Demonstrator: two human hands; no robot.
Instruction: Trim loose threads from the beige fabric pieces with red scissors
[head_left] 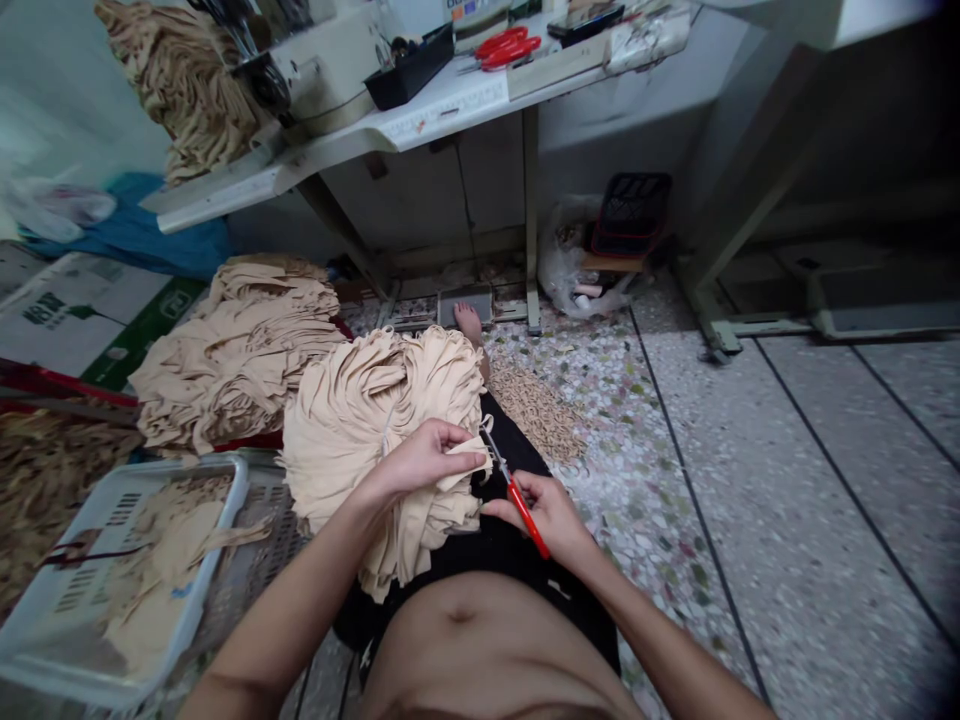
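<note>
A thick stack of beige fabric pieces [375,420] lies over my lap. My left hand [427,458] is closed in a pinch on the edge of one beige piece at the stack's right side. My right hand [551,510] is closed around small red-handled scissors [517,500], whose metal blades point up-left and touch the pinched fabric edge just beside my left fingers. My bare foot [469,322] shows beyond the stack.
A white plastic basket [45,620] with beige pieces sits at the lower left. More beige stacks [240,350] lie on the floor behind. A sewing table [420,110] with a machine and red scissors [506,48] stands ahead. Fabric trimmings [540,410] litter the terrazzo floor.
</note>
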